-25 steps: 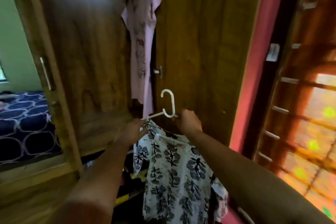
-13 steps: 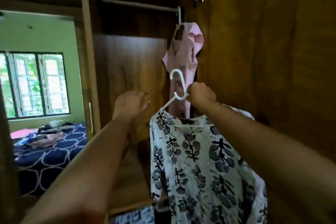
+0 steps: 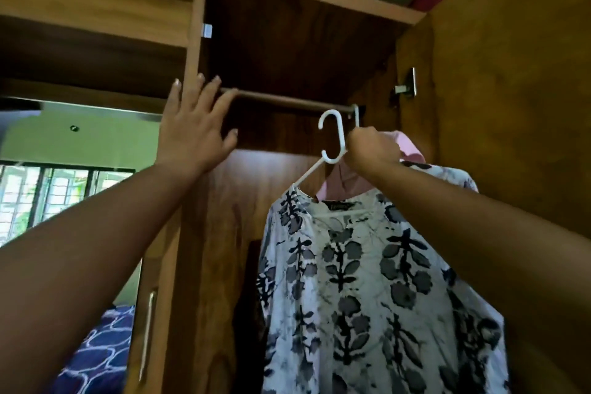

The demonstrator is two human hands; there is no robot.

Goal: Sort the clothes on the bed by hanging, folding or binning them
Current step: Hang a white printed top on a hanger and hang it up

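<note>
Person examined, both upper limbs. Bare left forearm [image 3: 96, 249]: uncovered along its whole visible length, smooth, narrowing toward the wrist. Bare right forearm [image 3: 479, 227]: likewise uncovered as far as can be seen, same build. Left hand [image 3: 195, 128]: broad back, long fingers [image 3: 209, 91], nails cut short with rounded ends and a slight gloss. Right hand [image 3: 372, 149]: only the back and knuckles show; its nails are hidden, so their condition cannot be reported.
</note>
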